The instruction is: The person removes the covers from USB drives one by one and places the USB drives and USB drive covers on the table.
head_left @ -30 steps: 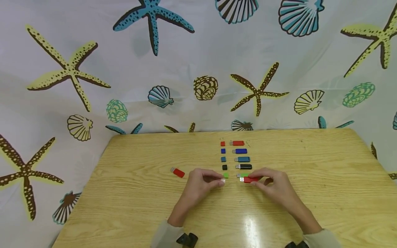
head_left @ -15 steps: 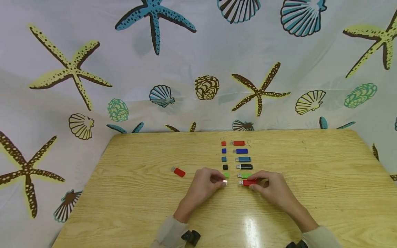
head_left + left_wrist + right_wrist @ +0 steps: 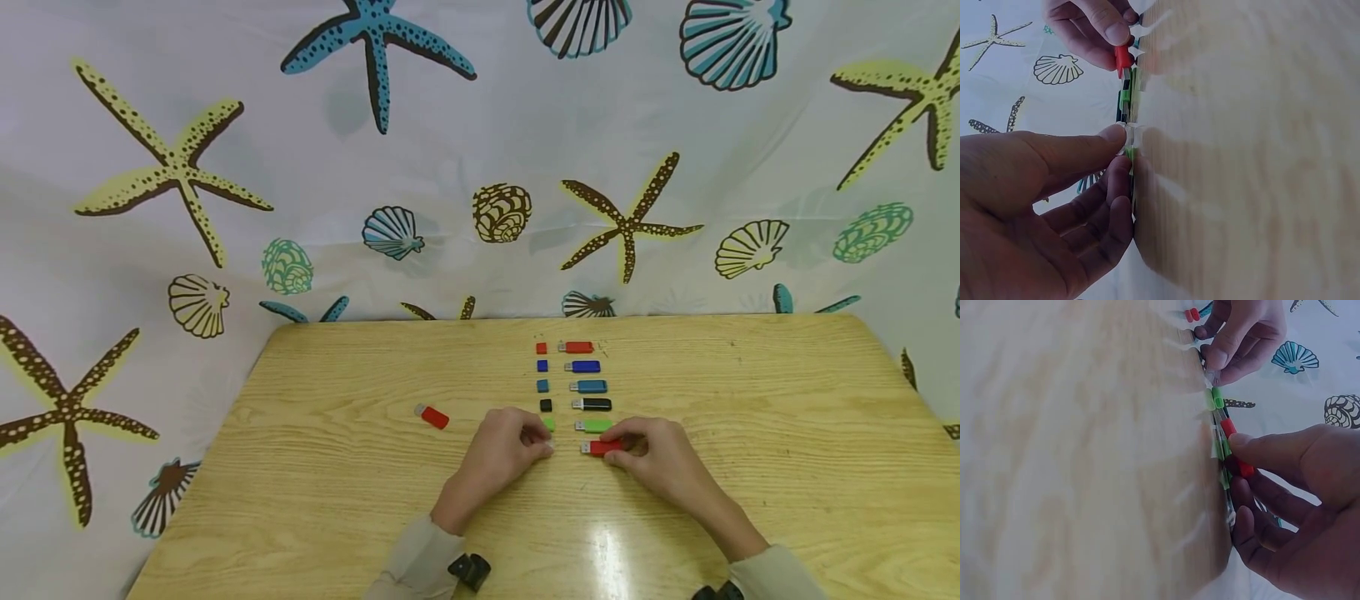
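My left hand (image 3: 501,450) pinches a small whitish, see-through cap (image 3: 551,445) between thumb and forefinger, close to the table and just in front of a green cap (image 3: 550,425). Most of that whitish cap is hidden by the fingertips. Across a short gap, my right hand (image 3: 662,457) holds a red USB stick (image 3: 597,447) by its right end, metal plug pointing left. This stick lies just in front of a green USB stick (image 3: 594,426). In the right wrist view, thumb and fingers grip the red USB stick (image 3: 1229,428) from its sides.
Behind the hands, caps and USB sticks form two columns on the wooden table (image 3: 322,500): black (image 3: 596,404), light blue (image 3: 591,386), dark blue (image 3: 585,367) and red (image 3: 579,347) sticks. Another red USB stick (image 3: 434,417) lies apart on the left. A patterned cloth (image 3: 450,150) hangs behind.
Both hands have come slightly nearer the table's front, the red USB stick moving away from the green one. The left hand has also shifted right with the whitish cap.
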A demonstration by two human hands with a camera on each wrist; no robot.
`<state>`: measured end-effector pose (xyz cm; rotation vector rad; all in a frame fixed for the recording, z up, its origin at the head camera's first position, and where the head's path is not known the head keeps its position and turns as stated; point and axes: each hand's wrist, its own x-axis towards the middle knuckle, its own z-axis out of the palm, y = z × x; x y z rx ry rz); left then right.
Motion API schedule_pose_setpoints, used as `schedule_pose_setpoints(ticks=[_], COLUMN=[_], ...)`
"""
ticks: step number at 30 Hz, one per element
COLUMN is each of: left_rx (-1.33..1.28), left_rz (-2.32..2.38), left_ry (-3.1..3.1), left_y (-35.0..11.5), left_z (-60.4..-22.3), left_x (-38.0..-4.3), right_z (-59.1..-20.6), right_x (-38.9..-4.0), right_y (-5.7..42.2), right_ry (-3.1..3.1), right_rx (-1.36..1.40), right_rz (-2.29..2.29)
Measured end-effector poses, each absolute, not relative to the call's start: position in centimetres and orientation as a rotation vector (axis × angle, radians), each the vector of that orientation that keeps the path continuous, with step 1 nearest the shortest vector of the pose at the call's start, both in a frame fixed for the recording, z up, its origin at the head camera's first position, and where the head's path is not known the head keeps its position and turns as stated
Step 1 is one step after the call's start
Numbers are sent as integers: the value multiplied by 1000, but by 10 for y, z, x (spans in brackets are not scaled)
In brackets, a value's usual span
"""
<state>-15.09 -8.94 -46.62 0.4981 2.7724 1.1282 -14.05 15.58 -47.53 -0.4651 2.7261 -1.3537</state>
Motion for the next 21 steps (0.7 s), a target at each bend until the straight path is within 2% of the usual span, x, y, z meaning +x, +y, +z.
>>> schedule_pose_setpoints(ticks=[21], left_rx=[416], left_rz=[1054], left_ry=[2811], left_y=[-83], left_z=[-466], left_x=[-151], right_z=[-477], right_x=[-140], right_y=[151], right_ry=[2807], right_rx=[-519], right_rz=[-1248])
